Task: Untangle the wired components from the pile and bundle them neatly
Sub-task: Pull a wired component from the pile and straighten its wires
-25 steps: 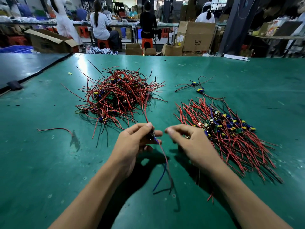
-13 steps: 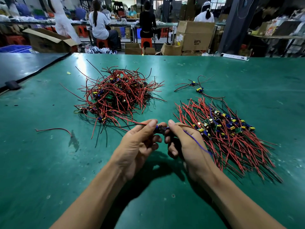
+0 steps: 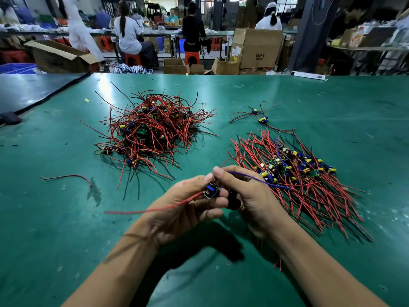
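A tangled pile (image 3: 152,131) of red and black wired components lies at the centre left of the green table. To the right lies a sorted bundle (image 3: 296,173) with its wires lined up. My left hand (image 3: 188,207) and my right hand (image 3: 250,196) meet in front of me, both pinching one small wired component (image 3: 212,190). Its red wire (image 3: 155,209) trails off to the left and its blue wire (image 3: 259,180) runs right over the bundle.
Two separate components (image 3: 260,116) lie beyond the bundle. A loose red wire (image 3: 68,177) lies at the left. A dark mat (image 3: 26,91) borders the far left. Cardboard boxes (image 3: 256,49) and seated people stand beyond the table's far edge.
The component has come free of the pile. My hands have closed together on it, its red wire now trails left and the blue wire has swung right.
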`<state>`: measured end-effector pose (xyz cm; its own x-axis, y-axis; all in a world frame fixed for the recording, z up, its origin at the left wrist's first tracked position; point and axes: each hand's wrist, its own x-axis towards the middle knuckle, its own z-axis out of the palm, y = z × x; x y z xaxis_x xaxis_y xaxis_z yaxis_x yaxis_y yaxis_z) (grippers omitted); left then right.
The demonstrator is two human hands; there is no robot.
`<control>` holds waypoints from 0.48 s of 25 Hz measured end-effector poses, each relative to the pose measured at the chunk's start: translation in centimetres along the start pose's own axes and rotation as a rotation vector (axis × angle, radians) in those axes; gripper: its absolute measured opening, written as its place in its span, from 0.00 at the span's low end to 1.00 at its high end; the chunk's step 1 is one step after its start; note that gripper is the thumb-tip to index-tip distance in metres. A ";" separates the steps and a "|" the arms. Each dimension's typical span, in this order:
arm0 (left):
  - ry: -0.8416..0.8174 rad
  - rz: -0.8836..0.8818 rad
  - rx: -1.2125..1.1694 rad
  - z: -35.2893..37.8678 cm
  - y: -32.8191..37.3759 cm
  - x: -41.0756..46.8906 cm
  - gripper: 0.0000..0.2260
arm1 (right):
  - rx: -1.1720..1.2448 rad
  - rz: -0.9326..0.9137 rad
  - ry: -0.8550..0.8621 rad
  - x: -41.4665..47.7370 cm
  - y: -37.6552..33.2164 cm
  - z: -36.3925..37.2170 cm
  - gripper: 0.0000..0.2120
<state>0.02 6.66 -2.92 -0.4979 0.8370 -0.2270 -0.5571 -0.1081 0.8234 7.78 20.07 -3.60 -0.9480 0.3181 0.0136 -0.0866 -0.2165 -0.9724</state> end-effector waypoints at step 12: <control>0.179 0.172 0.266 0.2 -1.1 0.4 0.03 | 0.018 0.109 0.034 0.2 0.8 -0.2 0.16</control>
<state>0.52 7.18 -3.82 -0.6911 0.7088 -0.1416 -0.2744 -0.0761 0.9586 7.60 20.12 -4.46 -0.9410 0.3231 -0.1003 0.0106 -0.2682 -0.9633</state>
